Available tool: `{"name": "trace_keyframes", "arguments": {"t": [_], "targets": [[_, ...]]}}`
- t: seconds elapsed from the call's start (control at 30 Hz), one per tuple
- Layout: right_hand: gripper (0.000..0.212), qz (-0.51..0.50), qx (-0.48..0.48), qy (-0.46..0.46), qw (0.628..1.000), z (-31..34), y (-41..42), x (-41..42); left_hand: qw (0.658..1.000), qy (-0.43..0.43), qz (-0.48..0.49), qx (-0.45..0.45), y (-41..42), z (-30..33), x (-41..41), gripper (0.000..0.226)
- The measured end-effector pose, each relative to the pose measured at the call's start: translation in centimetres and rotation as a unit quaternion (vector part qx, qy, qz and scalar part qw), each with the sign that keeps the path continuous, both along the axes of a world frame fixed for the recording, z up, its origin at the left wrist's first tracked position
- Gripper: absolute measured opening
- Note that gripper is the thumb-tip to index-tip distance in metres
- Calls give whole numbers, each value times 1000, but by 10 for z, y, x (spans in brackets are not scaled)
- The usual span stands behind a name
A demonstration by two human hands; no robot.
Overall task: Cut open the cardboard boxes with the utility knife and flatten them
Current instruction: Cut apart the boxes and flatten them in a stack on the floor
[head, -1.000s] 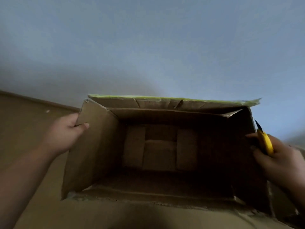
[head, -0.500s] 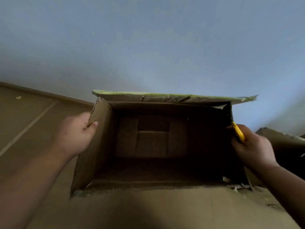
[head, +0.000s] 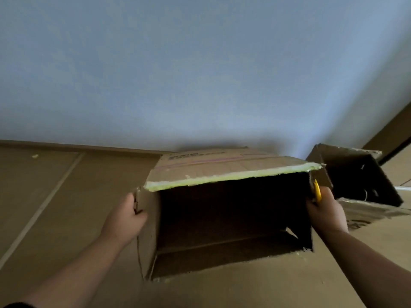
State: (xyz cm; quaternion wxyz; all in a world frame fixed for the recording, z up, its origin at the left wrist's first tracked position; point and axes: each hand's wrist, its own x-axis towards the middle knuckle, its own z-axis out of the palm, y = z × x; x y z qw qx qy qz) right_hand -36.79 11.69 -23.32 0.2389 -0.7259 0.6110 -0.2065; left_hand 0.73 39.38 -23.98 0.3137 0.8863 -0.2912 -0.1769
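Observation:
A brown cardboard box [head: 213, 172] lies on its side with its dark open mouth facing me and a yellow-green strip along its upper front edge. My left hand [head: 125, 215] grips the box's left wall at its front edge. My right hand [head: 325, 211] presses against the right wall while it holds a yellow utility knife [head: 317, 192], whose tip points up along that wall's edge. The blade itself is too small to make out.
A second opened cardboard box [head: 358, 174] lies on its side just right of the first, near the wall corner. Flat cardboard sheets [head: 55, 196] cover the floor. A pale wall [head: 200, 74] rises right behind both boxes.
The box has tipped over so that its top panel now shows and its inside has gone dark. Both hands stayed on its side walls. The view shifted, bringing the second box into sight.

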Motion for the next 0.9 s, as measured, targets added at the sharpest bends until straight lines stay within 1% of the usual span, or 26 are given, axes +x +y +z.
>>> {"name": "trace_keyframes", "arguments": {"t": [0.1, 0.17, 0.23, 0.33, 0.4, 0.47, 0.53, 0.67, 0.73, 0.83, 0.9], "targets": [[29, -36, 22, -77, 996, -28, 11, -31, 1000, -12, -5, 10, 16, -19, -14, 14], [32, -39, 25, -103, 994, -46, 19, -47, 999, -30, -20, 2, 26, -35, -29, 19], [36, -44, 37, -131, 990, -59, 27, -61, 998, -32, -48, 20, 32, -46, -49, 21], [34, -37, 68, -118, 990, -74, 41, -82, 998, 6, -36, 51, 48, -64, -72, 39], [30, -46, 77, -133, 987, -79, 47, -96, 997, 31, -38, 54, 61, -74, -84, 56], [29, -52, 80, -154, 983, -79, 53, -103, 997, 54, -36, 50, 66, -82, -90, 62], [32, -53, 80, -175, 980, -82, 52, -105, 996, 48, -34, 69, 69, -98, -94, 55], [35, -68, 100, -203, 972, -98, 57, -111, 996, 24, -30, 85, 77, -131, -106, 51], [29, -79, 112, -220, 966, -110, 63, -117, 995, 34, -27, 91, 82, -144, -110, 49], [8, -107, 106, -213, 965, -114, 67, -125, 993, 40, -20, 110, 86, -150, -105, 44], [11, -130, 102, -199, 966, -118, 68, -132, 991, 71, -2, 111, 85, -151, -95, 40]]}}
